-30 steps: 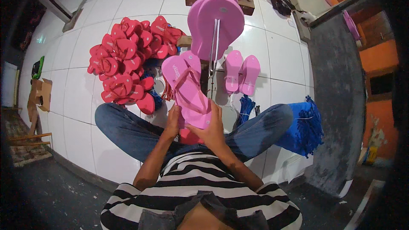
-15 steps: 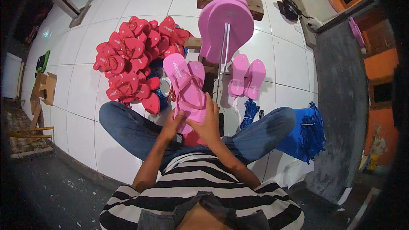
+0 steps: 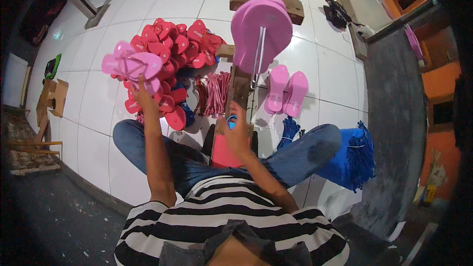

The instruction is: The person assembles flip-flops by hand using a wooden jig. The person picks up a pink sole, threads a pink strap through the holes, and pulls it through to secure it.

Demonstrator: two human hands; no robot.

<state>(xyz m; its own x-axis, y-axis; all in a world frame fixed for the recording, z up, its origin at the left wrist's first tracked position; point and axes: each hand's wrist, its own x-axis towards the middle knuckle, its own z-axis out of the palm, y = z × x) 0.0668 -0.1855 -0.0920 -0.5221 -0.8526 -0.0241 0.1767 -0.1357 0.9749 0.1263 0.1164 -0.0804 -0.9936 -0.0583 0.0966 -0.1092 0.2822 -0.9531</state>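
Observation:
Over the left side of a heap of red flip-flops (image 3: pixel 172 51), my left hand (image 3: pixel 142 97) has its fingers closed on a pair of pink flip-flops (image 3: pixel 135 65), which lie crossed over each other with their straps fitted. My right hand (image 3: pixel 238 130) is at the near end of a wooden beam (image 3: pixel 241 86), its fingers curled round a small blue object (image 3: pixel 231 121) whose kind I cannot make out. Farther along the beam, several pink soles (image 3: pixel 261 24) stand stacked by a metal rod (image 3: pixel 259 59). A bundle of pink straps (image 3: pixel 218 93) lies left of the beam.
Two pink soles (image 3: pixel 277 88) lie on the white tiles right of the beam. Blue straps (image 3: pixel 288 132) rest by my right knee, with a larger blue bundle (image 3: pixel 358 160) beyond it. A red pad (image 3: pixel 225 150) sits between my legs. A cardboard box (image 3: pixel 58 96) stands far left.
My left hand has carried the pink flip-flops from in front of me left to the red heap. My right hand has let go of them and now curls round the blue object.

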